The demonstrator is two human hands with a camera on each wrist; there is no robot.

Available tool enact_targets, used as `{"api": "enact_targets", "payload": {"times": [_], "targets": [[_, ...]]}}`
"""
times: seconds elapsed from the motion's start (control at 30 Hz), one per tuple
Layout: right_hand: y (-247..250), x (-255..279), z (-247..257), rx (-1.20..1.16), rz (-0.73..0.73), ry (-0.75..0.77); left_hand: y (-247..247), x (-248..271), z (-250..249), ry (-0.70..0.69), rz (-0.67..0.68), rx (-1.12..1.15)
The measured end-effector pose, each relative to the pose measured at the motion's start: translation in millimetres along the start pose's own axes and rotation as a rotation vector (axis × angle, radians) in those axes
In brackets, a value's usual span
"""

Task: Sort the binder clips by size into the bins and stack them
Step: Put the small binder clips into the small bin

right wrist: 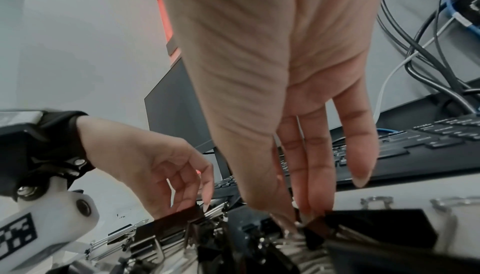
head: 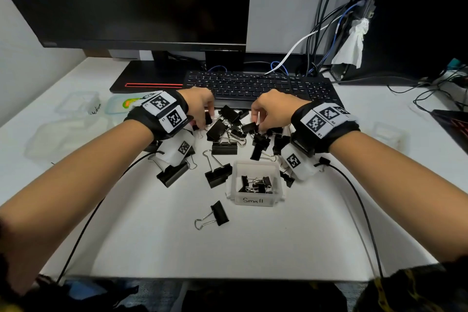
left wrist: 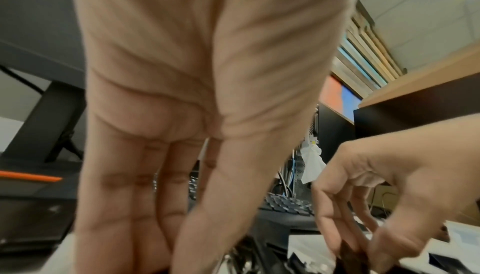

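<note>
Black binder clips heaped mid-desk; both hands' fingers pinch clips, likely sizing them for the Small bin.

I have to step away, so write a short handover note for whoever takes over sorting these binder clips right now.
Left hand: pinching a clip at the pile's left edge.
Right hand: pinching a small clip at the pile's right side.
Pile of binder clips: mixed sizes, loose before the keyboard.
Small bin: holds a few small clips.
Medium bin and other clear containers stand at far left; contents unclear.
Left to do: most sorting, then stacking the bins.
</note>
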State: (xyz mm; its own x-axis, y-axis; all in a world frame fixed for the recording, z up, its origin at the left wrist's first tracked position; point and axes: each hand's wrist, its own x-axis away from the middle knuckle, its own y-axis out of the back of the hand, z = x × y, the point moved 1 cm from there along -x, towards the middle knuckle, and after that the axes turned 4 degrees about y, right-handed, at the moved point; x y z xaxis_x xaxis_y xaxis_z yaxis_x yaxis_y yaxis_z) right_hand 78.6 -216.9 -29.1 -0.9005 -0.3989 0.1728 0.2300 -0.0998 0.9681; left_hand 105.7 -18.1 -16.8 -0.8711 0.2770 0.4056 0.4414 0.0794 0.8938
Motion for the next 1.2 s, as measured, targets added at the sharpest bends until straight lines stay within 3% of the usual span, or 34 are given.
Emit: {"api": "enact_targets", "payload": {"times": [0.2,0.4,0.5,0.63,0.83,0.97,1.2], "targets": [[2.3,2.7,-6.9,-0.039,-0.046,-0.011,12.2,6.2,3.5,-0.103,-0.103,0.354],[9.6,2.9,-7.2,-0.076,-0.187,-0.011,15.1,-0.7,-8.8,-0.206,-0.085,0.599],[10.0,4.7,-0.8,-0.098,-0.206,0.061,8.0,-9.2,-16.7,-0.207,-0.08,0.531],[4.2,10.2,6.9,-0.111,-0.051,0.129,1.3,-19.0,-23.3,-0.197,-0.108,0.469],[11.5,19.5,-7.2,-0.125,-0.144,0.022,0.5,-21.1,-27.1,-0.27,-0.081,0.34],[14.5,25.0,-16.1,-0.049,-0.076,-0.046,0.8,-16.7,-34.3,-0.304,-0.168,0.13],[14.3,30.0,-10.1,0.013,-0.01,-0.036,-2.9,-11.3,-49.3,-0.272,-0.119,-0.19]]}}
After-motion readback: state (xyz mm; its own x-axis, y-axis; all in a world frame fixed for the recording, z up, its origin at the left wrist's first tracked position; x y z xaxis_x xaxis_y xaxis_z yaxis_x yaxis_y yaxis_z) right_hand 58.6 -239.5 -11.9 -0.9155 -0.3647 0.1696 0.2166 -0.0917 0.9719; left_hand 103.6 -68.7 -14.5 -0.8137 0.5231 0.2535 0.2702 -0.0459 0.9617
